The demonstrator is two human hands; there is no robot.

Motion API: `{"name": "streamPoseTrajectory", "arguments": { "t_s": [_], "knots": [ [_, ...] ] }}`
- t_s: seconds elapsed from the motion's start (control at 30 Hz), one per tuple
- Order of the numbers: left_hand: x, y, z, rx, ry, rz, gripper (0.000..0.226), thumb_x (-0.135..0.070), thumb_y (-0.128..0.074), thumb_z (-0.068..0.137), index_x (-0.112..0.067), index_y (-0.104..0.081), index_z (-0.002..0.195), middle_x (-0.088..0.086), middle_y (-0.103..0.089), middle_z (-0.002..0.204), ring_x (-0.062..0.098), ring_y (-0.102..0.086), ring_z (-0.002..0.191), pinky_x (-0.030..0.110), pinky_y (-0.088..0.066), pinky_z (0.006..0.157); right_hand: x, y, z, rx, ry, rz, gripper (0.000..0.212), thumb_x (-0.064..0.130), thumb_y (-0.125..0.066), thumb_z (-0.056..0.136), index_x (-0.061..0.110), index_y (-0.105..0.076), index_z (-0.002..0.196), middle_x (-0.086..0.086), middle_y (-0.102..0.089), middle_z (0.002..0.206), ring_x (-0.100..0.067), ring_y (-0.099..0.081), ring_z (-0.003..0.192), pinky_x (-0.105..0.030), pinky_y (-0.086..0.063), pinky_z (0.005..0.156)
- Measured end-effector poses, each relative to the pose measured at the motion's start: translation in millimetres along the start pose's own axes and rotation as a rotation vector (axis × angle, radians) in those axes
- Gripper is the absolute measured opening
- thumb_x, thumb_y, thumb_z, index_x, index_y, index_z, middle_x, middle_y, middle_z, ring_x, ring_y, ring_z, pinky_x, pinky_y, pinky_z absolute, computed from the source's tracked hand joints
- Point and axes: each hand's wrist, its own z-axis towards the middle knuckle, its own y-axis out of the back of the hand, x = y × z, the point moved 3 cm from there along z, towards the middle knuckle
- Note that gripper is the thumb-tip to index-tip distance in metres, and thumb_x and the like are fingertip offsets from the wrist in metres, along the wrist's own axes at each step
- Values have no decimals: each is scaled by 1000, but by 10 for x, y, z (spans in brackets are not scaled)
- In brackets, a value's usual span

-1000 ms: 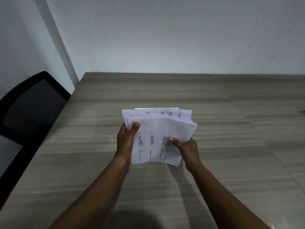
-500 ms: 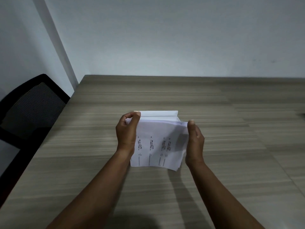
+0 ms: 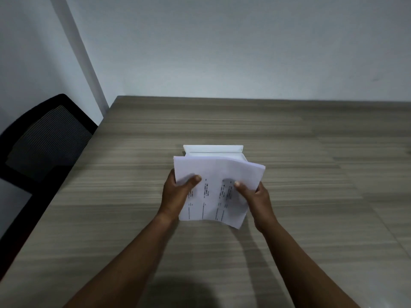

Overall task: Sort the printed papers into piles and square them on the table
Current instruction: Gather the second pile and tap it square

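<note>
**Barely begun: sheaf of white printed papers (image 3: 219,196) in both hands, nothing yet laid in piles on the grey-brown wood-grain table (image 3: 311,185)**

Through the head camera I see two bare forearms reaching forward over the table. The left hand (image 3: 173,196) grips the left edge of the sheaf, with its thumb curled onto the printed face and its fingers hidden behind. The right hand (image 3: 258,196) pinches the right edge the same way, thumb in front and fingers behind. Neither hand is free.

The sheaf stands roughly upright near the middle of the table, on the side closest to me. Its rear sheets (image 3: 213,150) look fairly even along their top edges. The front sheet (image 3: 222,172) is curled and skewed, and its lower right corner pokes out past the rest. I cannot tell whether the bottom edge rests on the table or hangs just above it, because the angle does not show the contact.

My judgement is that sorting has not started, since every sheet I can see is in this one sheaf. Squaring is partly done at best. What remains is to true up the loose front sheet, divide the sheets by kind, lay them down as separate piles and tap each one even.

A black mesh-backed office chair (image 3: 44,141) stands at the table's left side. A pale plain wall (image 3: 222,52) rises beyond the far edge.
</note>
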Motion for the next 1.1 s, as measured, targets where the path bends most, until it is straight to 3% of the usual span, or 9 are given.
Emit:
{"name": "streamPoseTrajectory", "arguments": {
  "t_s": [0.13,0.27,0.37,0.47,0.53,0.67,0.9,1.0,1.1],
  "knots": [
    [336,99,33,161,160,11,63,-15,-87,63,-11,-64,122,9,-74,114,28,-70,106,34,-59,79,-372,27,-32,59,-193,-28,24,11,-82,73,20,-71,92,-3,-75,101,-17,-70,88,-25,-55,71],
    [576,176,6,214,293,123,39,1,-76,79,-9,-67,115,13,-69,123,22,-69,101,31,-56,85,-584,11,-57,58,-267,-52,19,9,-78,78,18,-70,91,-11,-72,106,-25,-68,96,-37,-57,83],
    [581,168,5,155,249,168,34,-3,-72,85,-7,-67,118,11,-69,120,18,-67,97,31,-54,90,-578,-2,-43,15,-264,-47,16,10,-76,80,15,-70,93,-5,-71,98,-18,-67,87,-31,-57,79],
    [630,143,7,97,241,190,32,-6,-71,87,-5,-68,119,12,-70,120,23,-66,104,37,-50,100,-618,-14,-29,-16,-267,-57,17,11,-75,81,14,-68,97,-5,-70,98,-19,-65,89,-37,-56,85],
    [690,104,-1,85,265,185,35,-4,-69,89,-1,-65,124,14,-68,123,22,-65,104,34,-49,99,-660,-34,-27,-42,-285,-70,18,10,-73,83,11,-67,100,-7,-69,98,-18,-64,86,-37,-55,85],
    [739,72,48,62,257,178,35,-4,-66,91,-1,-63,126,14,-66,126,21,-63,106,31,-48,98,-697,-62,6,-66,-283,-43,15,9,-70,85,10,-65,99,1,-66,88,-9,-61,78,-21,-52,70],
    [763,104,93,93,258,251,33,-5,-64,93,-2,-64,126,7,-65,120,21,-63,102,28,-48,92,-709,-29,72,-53,-292,-112,15,4,-69,86,10,-62,97,0,-65,85,-5,-59,73,-23,-49,70],
    [834,121,101,107,274,292,33,-3,-64,92,-2,-64,125,6,-65,118,20,-63,103,28,-47,92,-776,9,138,-13,-312,-192,14,5,-68,86,3,-68,99,-8,-70,94,-18,-66,79,-31,-51,79],
    [1055,150,52,112,378,306,38,-1,-65,90,-1,-62,128,14,-66,126,28,-65,109,36,-50,98,-969,56,93,19,-426,-284,31,8,-67,87,-6,-65,115,-15,-70,103,-27,-66,90,-32,-50,80]
  ]
}}
